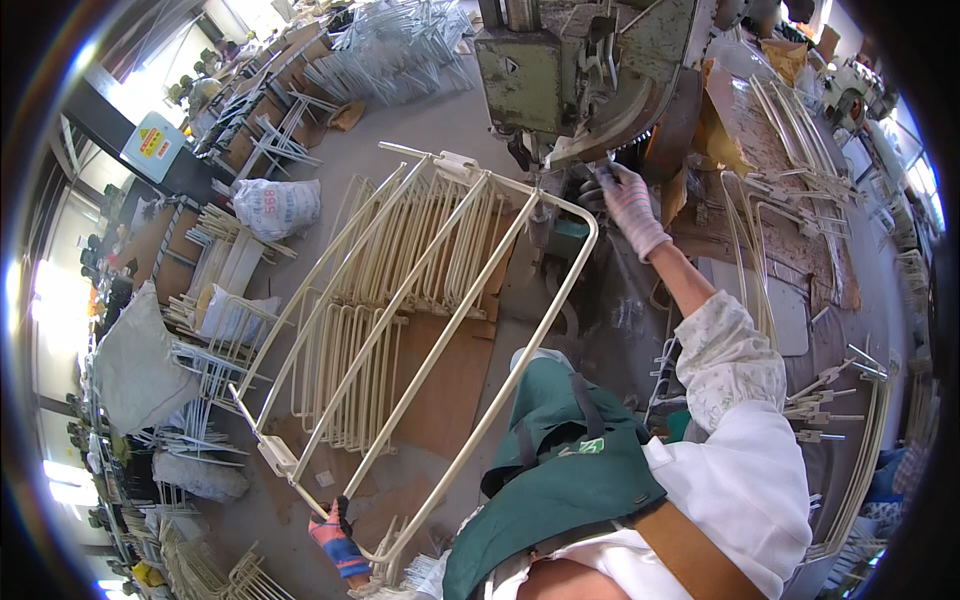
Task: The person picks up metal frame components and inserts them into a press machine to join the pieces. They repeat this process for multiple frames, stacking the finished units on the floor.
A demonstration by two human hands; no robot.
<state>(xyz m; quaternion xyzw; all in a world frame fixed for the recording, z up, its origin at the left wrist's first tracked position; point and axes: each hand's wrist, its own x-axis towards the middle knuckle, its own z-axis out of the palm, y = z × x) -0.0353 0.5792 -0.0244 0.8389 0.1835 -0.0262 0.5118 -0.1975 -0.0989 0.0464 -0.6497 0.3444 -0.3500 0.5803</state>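
Observation:
A large cream metal tube frame (386, 334) with several parallel bars is held up at a slant in front of me. My left hand (338, 540), in an orange and blue striped glove, is closed round its lower end near a corner. The far end of the frame reaches under the head of a green press machine (525, 85). My right hand (630, 205), in a pale striped glove, is at the machine's working point beside the frame's far corner. Its fingers look pinched together; what they hold is hidden. White brackets (278, 455) sit on the frame's ends.
Several similar cream frames (350, 365) stand stacked on the floor behind the held one. To the right is a worn workbench (800, 230) with more bent tubes. A white sack (278, 208) lies at left, near piles of metal parts (395, 55).

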